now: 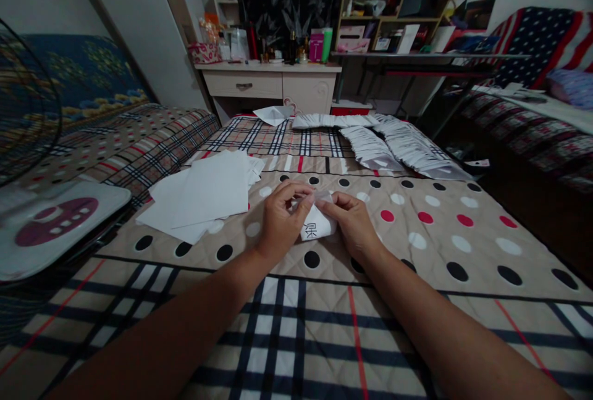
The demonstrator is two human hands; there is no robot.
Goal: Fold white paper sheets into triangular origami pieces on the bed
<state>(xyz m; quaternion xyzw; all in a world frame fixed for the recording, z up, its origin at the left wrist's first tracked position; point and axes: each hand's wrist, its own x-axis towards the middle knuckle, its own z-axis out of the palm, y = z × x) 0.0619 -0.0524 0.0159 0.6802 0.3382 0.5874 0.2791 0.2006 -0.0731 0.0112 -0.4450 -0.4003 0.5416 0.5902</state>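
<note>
Between my two hands is a small folded white paper [319, 222] with a black printed character on its near face. My left hand [285, 212] pinches its upper left part with thumb and fingers. On the other side, my right hand [349, 215] pinches its upper right edge. The top of the paper is partly hidden by my fingertips. To the left lies a loose stack of white paper sheets [213, 190]. Farther back on the right are rows of folded white papers [412, 147] packed close together.
A spotted and checked quilted cover [278, 338] spreads under everything. One white paper piece [274, 115] lies near its far edge. At left stands a white appliance with a pink panel [60, 221], beside a fan guard [28, 97]. A white dresser [269, 82] stands beyond.
</note>
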